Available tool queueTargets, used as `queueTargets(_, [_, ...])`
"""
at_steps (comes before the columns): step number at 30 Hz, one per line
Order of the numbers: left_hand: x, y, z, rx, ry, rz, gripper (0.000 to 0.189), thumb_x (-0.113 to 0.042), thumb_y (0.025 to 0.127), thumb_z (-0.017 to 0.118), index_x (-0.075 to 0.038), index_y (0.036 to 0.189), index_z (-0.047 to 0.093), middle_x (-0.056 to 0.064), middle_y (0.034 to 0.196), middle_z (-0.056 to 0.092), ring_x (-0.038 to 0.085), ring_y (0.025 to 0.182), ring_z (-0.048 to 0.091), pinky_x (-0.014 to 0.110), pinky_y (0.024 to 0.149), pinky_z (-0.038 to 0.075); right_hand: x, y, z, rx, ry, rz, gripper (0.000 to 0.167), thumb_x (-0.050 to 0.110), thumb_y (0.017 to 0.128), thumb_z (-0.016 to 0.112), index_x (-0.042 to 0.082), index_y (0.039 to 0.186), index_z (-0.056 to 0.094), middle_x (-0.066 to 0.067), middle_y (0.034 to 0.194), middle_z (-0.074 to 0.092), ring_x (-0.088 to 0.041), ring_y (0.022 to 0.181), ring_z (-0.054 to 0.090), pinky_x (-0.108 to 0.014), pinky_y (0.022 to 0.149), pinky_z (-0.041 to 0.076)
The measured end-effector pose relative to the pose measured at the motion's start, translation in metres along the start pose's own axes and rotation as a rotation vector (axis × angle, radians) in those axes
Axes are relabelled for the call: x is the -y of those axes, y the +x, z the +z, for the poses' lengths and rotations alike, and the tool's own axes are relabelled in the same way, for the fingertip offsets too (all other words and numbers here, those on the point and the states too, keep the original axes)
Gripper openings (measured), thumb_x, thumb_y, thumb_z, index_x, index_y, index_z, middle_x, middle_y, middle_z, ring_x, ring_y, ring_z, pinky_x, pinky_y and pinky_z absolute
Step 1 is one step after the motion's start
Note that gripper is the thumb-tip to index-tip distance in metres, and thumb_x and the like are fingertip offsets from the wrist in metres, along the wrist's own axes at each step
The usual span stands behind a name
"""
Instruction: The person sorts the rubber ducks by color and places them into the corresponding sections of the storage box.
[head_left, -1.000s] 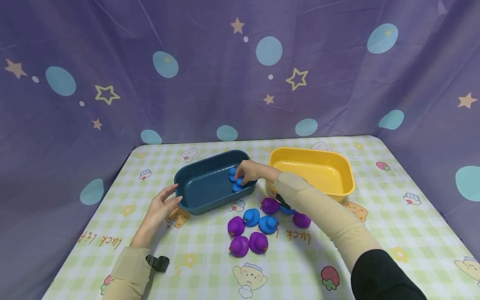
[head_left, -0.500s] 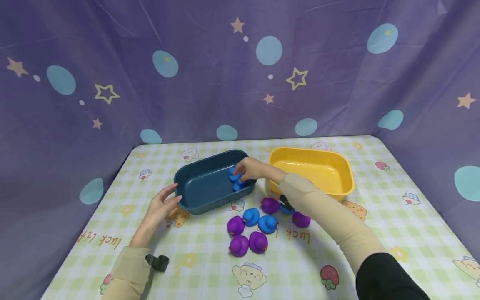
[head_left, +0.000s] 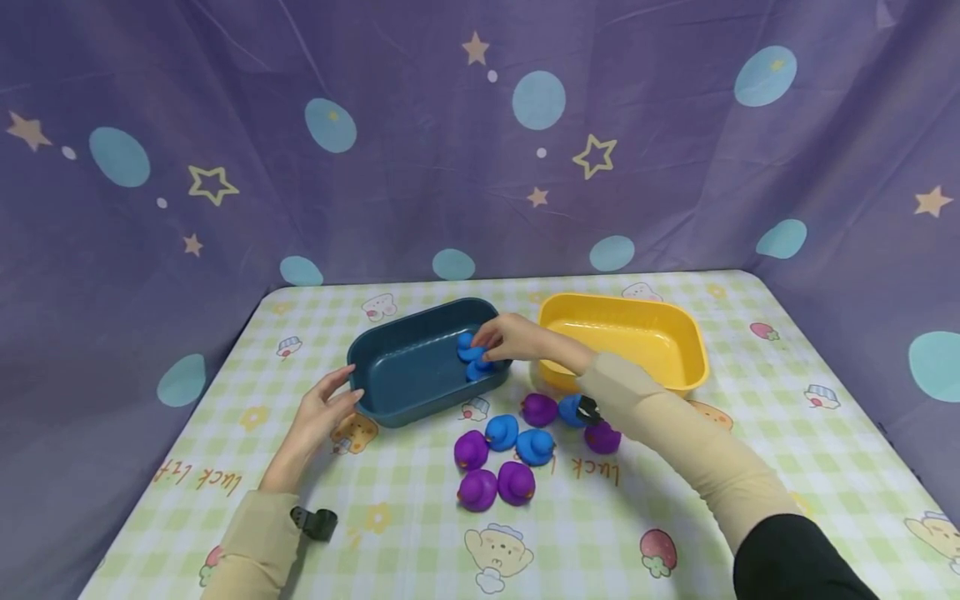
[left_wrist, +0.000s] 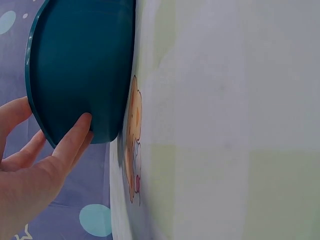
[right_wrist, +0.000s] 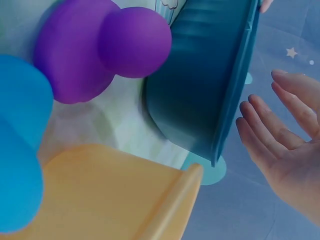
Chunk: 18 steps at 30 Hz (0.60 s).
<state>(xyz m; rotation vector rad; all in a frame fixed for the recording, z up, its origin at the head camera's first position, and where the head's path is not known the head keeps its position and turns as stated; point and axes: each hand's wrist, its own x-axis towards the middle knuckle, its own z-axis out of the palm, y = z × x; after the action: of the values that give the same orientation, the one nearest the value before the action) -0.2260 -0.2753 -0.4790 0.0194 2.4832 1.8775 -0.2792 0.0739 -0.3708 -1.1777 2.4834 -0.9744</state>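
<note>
My left hand (head_left: 318, 414) touches the left end of the dark teal bin (head_left: 408, 379), its fingers and thumb spread against the end wall. In the left wrist view, that hand's fingertips rest at the bin's rim and on its outer wall. My right hand (head_left: 517, 337) is over the bin's right end, just above two blue rubber ducks (head_left: 477, 372) on the bin floor. The right wrist view shows the fingers of this hand (right_wrist: 290, 145) loosely extended and apart, with nothing between them.
A yellow bin (head_left: 637, 346) stands to the right, under and behind my right forearm. Several purple ducks (head_left: 516, 483) and blue ducks (head_left: 502, 433) lie on the checked tablecloth (head_left: 390, 550) in front of the bins. A patterned purple curtain (head_left: 420, 167) hangs behind the table.
My right hand has let go of a blue duck in the teal bin and drawn slightly up and to the right. My left hand stays at the bin's end.
</note>
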Motion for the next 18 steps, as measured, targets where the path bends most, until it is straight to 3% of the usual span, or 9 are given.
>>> queueTargets(8, [0.000, -0.001, 0.000, -0.002, -0.007, -0.001, 0.071, -0.048, 0.075, 0.064, -0.020, 0.134, 0.037, 0.014, 0.142, 0.025, 0.032, 0.117, 0.043, 0.019, 0.076, 0.048, 0.004, -0.015, -0.005, -0.041, 0.017, -0.064, 0.022, 0.004, 0.080, 0.062, -0.004, 0.101, 0.063, -0.020, 0.100, 0.062, -0.031, 0.091, 0.059, -0.036, 0.081, 0.048])
queueTargets(18, [-0.005, -0.003, 0.001, 0.000, 0.005, -0.015, 0.075, -0.051, 0.073, 0.064, -0.020, 0.135, 0.037, 0.013, 0.141, 0.026, 0.031, 0.117, 0.043, 0.020, 0.077, 0.048, 0.015, -0.038, -0.009, -0.058, 0.030, -0.045, 0.022, 0.005, 0.082, 0.060, -0.001, 0.103, 0.063, -0.017, 0.102, 0.061, -0.033, 0.093, 0.056, -0.041, 0.084, 0.046])
